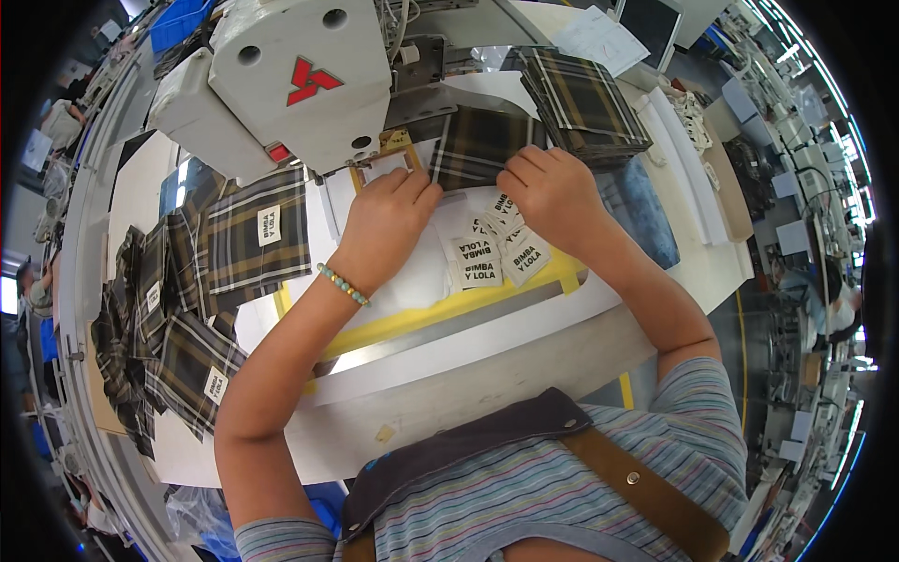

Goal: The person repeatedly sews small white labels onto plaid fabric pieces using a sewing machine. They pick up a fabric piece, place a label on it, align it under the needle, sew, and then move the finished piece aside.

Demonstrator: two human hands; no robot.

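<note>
My left hand, fingers curled, is at a white template below the white sewing machine's head, near the left edge of a plaid fabric piece; what its fingertips hold is hidden. My right hand has its fingers bent closed on that piece's lower right part. Several loose white printed labels lie between my hands on the white, yellow-edged work surface. More plaid pieces with labels on them lie in a heap to my left.
A stack of plaid pieces sits at the back right, near a paper sheet and a dark screen. A cardboard box is at the right edge, a blue bin at the back left. Other people sit at machines far left and right.
</note>
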